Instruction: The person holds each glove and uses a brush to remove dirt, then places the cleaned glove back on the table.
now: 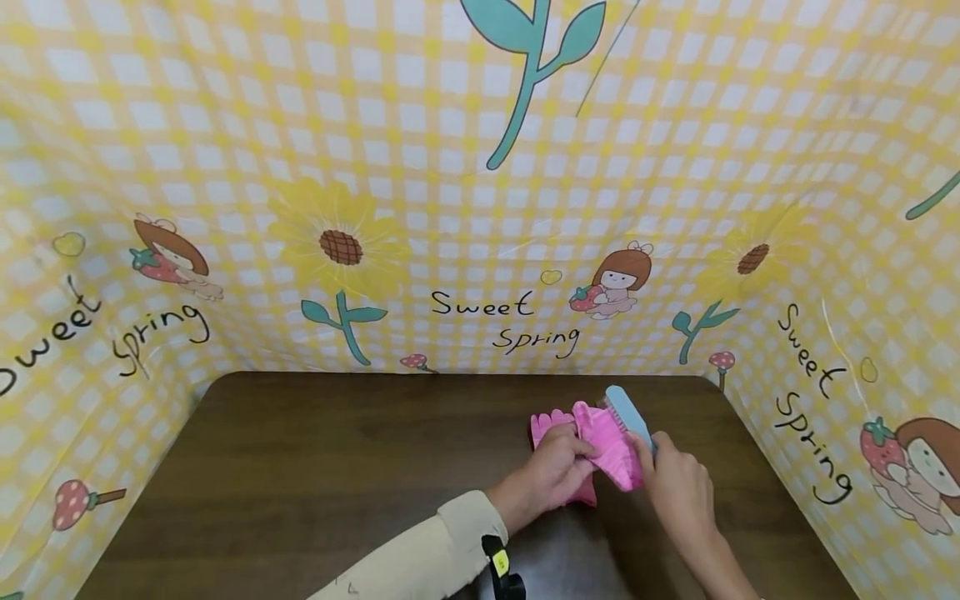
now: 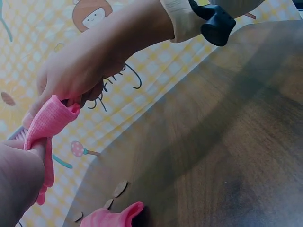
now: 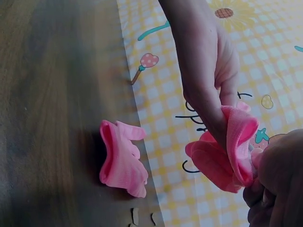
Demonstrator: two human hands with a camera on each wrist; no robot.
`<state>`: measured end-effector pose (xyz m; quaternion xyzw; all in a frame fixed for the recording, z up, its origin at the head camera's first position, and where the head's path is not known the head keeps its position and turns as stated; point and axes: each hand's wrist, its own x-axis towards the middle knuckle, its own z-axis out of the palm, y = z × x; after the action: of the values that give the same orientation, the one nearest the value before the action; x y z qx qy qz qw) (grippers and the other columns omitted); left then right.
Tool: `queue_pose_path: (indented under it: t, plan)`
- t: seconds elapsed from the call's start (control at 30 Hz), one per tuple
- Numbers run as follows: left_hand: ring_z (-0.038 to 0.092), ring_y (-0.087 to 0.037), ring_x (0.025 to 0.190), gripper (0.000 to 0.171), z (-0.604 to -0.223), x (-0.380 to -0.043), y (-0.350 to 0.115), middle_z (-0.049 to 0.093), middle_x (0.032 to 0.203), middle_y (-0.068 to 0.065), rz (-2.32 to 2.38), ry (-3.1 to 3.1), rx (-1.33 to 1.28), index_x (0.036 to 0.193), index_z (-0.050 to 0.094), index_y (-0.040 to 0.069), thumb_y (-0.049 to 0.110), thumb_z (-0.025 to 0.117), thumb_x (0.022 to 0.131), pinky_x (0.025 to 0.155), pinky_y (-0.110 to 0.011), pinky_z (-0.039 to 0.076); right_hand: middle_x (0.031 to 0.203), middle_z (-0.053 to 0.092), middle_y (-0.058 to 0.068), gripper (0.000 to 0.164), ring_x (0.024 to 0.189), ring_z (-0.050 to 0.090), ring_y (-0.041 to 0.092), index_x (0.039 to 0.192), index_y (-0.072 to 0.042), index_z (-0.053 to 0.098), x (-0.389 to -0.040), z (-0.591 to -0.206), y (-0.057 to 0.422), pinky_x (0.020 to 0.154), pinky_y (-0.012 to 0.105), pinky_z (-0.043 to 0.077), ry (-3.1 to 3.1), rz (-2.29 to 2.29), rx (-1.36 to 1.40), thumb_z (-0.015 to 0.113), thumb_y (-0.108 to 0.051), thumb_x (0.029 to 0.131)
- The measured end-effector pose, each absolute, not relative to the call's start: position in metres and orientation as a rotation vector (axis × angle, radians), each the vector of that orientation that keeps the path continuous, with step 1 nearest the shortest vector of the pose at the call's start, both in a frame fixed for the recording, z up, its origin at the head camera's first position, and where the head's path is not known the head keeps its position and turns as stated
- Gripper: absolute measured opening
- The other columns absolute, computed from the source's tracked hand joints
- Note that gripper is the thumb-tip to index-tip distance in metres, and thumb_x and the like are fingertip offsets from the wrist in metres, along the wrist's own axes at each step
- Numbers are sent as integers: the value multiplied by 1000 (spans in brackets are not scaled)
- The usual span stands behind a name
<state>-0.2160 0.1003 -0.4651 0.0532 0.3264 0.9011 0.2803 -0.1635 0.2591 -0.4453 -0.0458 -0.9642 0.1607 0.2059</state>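
My left hand [image 1: 553, 468] grips a pink knit glove [image 1: 606, 443] above the table, with fingers reaching into its cuff [image 3: 242, 142] in the right wrist view. In my right hand [image 1: 681, 485] is a light blue brush [image 1: 630, 414], held by its handle. Its bristles face the glove and meet its edge in the head view. A second pink glove [image 3: 124, 163] lies on the table under and behind my left hand. The left wrist view catches only part of that glove [image 2: 111, 217], and mostly hides the brush behind the hands.
The dark wooden table [image 1: 337, 467] is walled on three sides by a yellow checked cloth [image 1: 420, 208] with printed flowers and lettering. Several small flat tan pieces [image 2: 120, 188] lie beside the second glove. A black device [image 1: 508, 575] is strapped at my left sleeve [image 1: 420, 550].
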Motion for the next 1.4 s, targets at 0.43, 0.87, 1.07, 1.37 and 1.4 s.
queue_pose_path:
  t: [0.43, 0.87, 1.07, 1.37, 1.4]
  plan:
    - [36, -27, 143, 56, -461, -215, 101, 43, 150, -15, 2458, 903, 129, 143, 33, -14, -21, 32, 88, 129, -47, 23, 61, 46, 8, 52, 62, 53, 30, 85, -3, 53, -166, -434, 273, 53, 43, 44, -2779, 647, -279, 43, -50, 107]
    - [25, -36, 155, 60, -454, -217, 89, 31, 165, -22, 2380, 950, 158, 157, 24, -10, -14, 34, 98, 125, -50, 26, 58, 37, -3, 33, 50, 37, 12, 82, -9, 53, -150, -433, 237, 44, 25, 28, -2839, 625, -46, 58, -33, 104]
    - [27, -38, 154, 59, -456, -214, 88, 32, 163, -25, 2391, 964, 136, 154, 25, -13, -16, 33, 96, 126, -50, 24, 54, 38, -1, 37, 49, 39, 17, 79, -8, 51, -154, -438, 238, 43, 30, 31, -2782, 481, -58, 59, -35, 104]
    - [35, -31, 149, 51, -458, -213, 87, 42, 156, -21, 2391, 994, 135, 146, 36, -11, -16, 35, 95, 128, -49, 25, 56, 47, 7, 41, 53, 52, 29, 80, -5, 55, -163, -439, 251, 47, 46, 44, -2752, 485, -131, 57, -37, 104]
    - [36, -31, 148, 50, -458, -212, 87, 43, 155, -20, 2393, 991, 121, 145, 37, -10, -16, 36, 95, 128, -49, 26, 56, 48, 7, 42, 53, 53, 30, 82, -4, 56, -164, -439, 252, 47, 46, 44, -2768, 501, -140, 55, -39, 105]
